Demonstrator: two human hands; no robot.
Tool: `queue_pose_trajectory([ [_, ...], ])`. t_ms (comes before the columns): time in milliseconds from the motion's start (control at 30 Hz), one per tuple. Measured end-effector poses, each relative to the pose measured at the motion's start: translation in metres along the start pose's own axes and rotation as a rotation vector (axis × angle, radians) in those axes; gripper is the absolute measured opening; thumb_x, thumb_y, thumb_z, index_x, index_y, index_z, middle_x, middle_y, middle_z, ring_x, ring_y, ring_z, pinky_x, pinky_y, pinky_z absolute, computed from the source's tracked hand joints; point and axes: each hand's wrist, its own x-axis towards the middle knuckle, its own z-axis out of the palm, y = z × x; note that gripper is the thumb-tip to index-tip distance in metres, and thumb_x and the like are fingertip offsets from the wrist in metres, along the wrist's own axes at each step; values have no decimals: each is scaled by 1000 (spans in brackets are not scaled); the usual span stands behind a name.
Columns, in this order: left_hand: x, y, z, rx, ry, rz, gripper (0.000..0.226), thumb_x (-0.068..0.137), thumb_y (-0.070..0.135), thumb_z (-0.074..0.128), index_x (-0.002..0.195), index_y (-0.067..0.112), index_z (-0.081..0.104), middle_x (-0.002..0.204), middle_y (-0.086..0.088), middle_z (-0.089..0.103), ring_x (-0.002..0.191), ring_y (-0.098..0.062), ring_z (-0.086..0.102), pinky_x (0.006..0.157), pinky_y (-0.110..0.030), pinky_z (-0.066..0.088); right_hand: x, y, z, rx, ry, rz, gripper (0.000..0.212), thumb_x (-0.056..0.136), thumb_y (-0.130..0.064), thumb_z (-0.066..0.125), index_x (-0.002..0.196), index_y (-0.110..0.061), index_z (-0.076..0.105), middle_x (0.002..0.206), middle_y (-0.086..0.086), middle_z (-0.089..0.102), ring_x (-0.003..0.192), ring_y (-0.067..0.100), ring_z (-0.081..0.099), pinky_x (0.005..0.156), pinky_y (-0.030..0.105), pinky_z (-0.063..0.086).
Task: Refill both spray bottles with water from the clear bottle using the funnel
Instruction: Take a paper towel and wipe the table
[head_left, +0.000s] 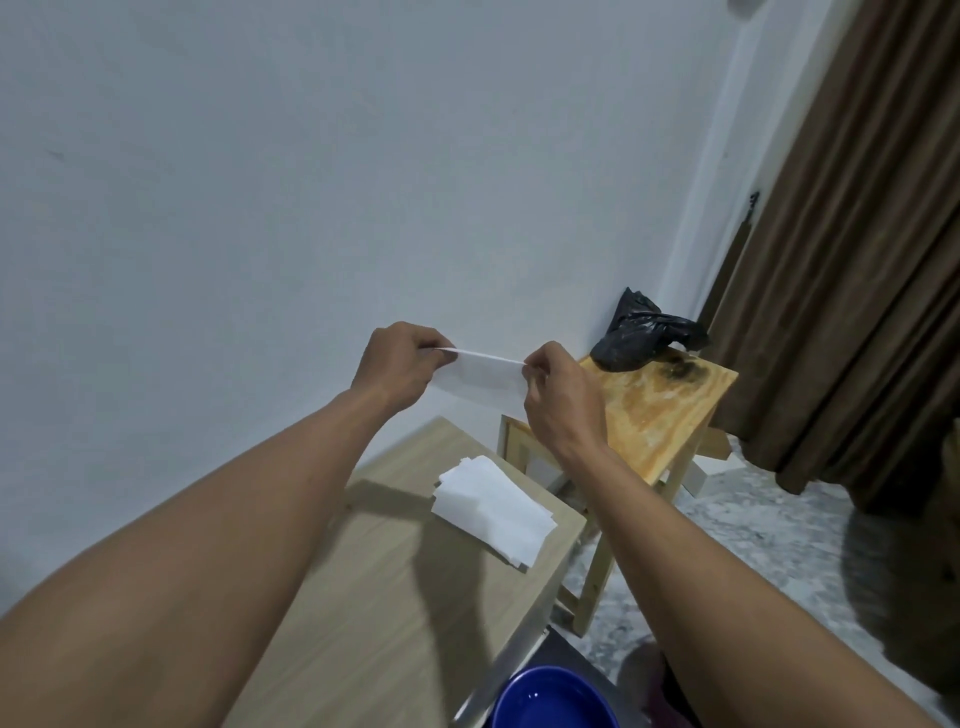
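pale wall behind; left hand (400, 364), right hand (558, 395) pinch tissue (480, 382) ends above table (374, 597) edge.

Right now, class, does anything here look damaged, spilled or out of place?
The wooden stool has a dark blotch on its top beside the black plastic bag, like a stain or scorch. The tissue stack on the table lies fanned, unevenly.
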Motion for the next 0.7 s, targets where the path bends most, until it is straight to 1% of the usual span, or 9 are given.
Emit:
queue_pose_trajectory([
  [67,-11,0,-15,-49,-25,-30,11,90,22,70,87,23,80,86,7,72,79,-12,62,61,-23,44,-3,-6,-4,37,-23,22,12,101,-18,54,102,-18,65,93,-3,69,84,21,63,70,37,54],
  [200,-47,-11,-56,-121,-11,-68,7,89,24,75,92,22,80,82,10,71,74,-3,59,61,-15,39,-19,-28,-8,114,-76,32,15,99,-17,59,101,-23,73,95,-9,70,86,12,64,64,27,50],
  [267,-71,-20,-79,-152,16,-90,8,89,27,74,92,23,81,76,14,70,70,-2,57,62,-17,39,-34,-45,-7,141,-118,13,18,98,-14,61,102,-23,75,96,-10,70,89,8,62,69,26,50],
  [333,-100,-31,-103,-172,46,-124,9,90,28,73,91,24,81,68,18,66,64,-5,52,63,-21,40,-51,-66,-4,176,-166,-3,18,97,-13,61,103,-23,76,94,-9,70,91,11,64,74,29,53],
  [433,-151,-53,-141,-204,93,-189,10,92,29,71,95,25,80,68,19,65,63,-3,52,69,-24,43,-82,-101,4,205,-243,-30,12,96,-17,64,102,-23,72,90,-7,69,88,16,65,70,29,52],
  [533,-210,-78,-181,-245,156,-264,13,92,25,71,101,18,79,61,22,63,62,4,53,73,-25,44,-123,-139,19,228,-311,-66,7,94,-18,67,99,-21,71,86,-7,67,86,16,64,65,26,44],
  [600,-250,-95,-206,-256,188,-310,14,92,24,71,102,16,78,67,21,67,67,4,56,76,-25,47,-154,-164,33,243,-367,-99,6,94,-18,67,97,-19,72,85,-6,68,83,15,63,62,24,43],
  [667,-293,-111,-230,-266,224,-359,15,92,23,71,104,17,77,84,11,71,77,-1,59,80,-26,48,-188,-187,47,262,-431,-125,5,94,-18,67,95,-19,72,84,-5,69,81,14,63,59,20,42],
  [700,-314,-120,-242,-267,244,-385,14,92,23,71,103,17,77,89,7,71,79,-3,60,81,-27,48,-204,-199,55,270,-459,-140,5,94,-18,67,94,-19,73,84,-4,70,80,15,63,59,20,42],
])
